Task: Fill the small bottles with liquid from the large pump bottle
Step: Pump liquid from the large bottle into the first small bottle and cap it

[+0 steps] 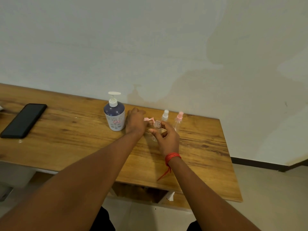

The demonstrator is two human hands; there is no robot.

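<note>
I have both hands working near the far edge of the bench point(191, 164), right of its middle. The left hand point(135, 121) is curled over, knuckles up, and seems to pinch the pink top point(147, 119), which pokes out from its fingertips towards the right. The right hand point(166, 137) has its thumb and fingers wrapped round the open bottle point(157, 124), a small clear one whose bare neck shows above the fingers. I cannot tell whether its base sits on the wood or is lifted.

The pump bottle point(114, 114) stands upright just left of the left hand, close to the far edge, nozzle pointing right. Two more small bottles, white-topped point(165, 115) and pink-topped point(179, 117), stand capped just behind the right hand. A phone point(23, 120) lies well apart, towards the left end.

My read is that one bottle is uncapped and none is filled yet. The risks I see:
- The neck is narrow, so if it isn't right under the nozzle, liquid would run onto the wood.
- The bottle is light and clear, so a loose hold could let it tip under a hard pump stroke.
- The two capped bottles stand close behind and could topple at a nudge from my right knuckles.
- The top's dip tube could touch the bench if set down carelessly.
</note>
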